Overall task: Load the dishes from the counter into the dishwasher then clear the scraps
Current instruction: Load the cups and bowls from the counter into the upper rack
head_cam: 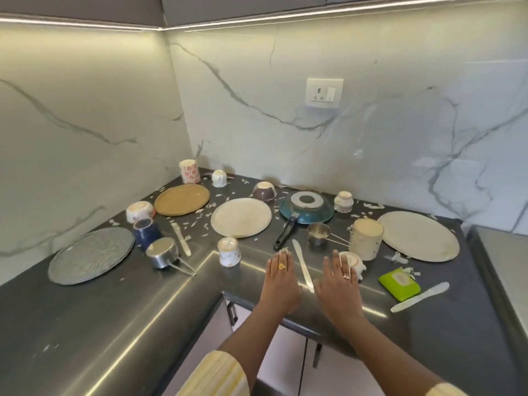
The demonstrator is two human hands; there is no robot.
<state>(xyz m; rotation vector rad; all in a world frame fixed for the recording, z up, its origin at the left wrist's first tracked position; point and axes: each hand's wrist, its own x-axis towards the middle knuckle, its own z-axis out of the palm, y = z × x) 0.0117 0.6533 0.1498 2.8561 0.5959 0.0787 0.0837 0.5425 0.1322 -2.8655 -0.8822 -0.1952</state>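
Upturned dishes cover the dark L-shaped counter [120,315]. A grey plate [91,254] lies at the left, a brown plate [182,199] and a cream plate [241,217] in the middle, a large cream plate [418,235] at the right. A teal pan [306,208] sits upside down beside a steel measuring cup [318,234]. Several cups and bowls stand inverted. My left hand [280,281] and my right hand [340,284] stretch flat over the counter's front corner, fingers straight, holding nothing. A white knife [303,264] lies between them. A small white cup [353,261] lies under my right fingertips.
White paper scraps [200,221] lie scattered among the dishes. A green sponge [399,284] and a second white knife [420,297] lie at the front right. Marble walls close the corner behind. Cabinet doors [285,364] show below the counter edge.
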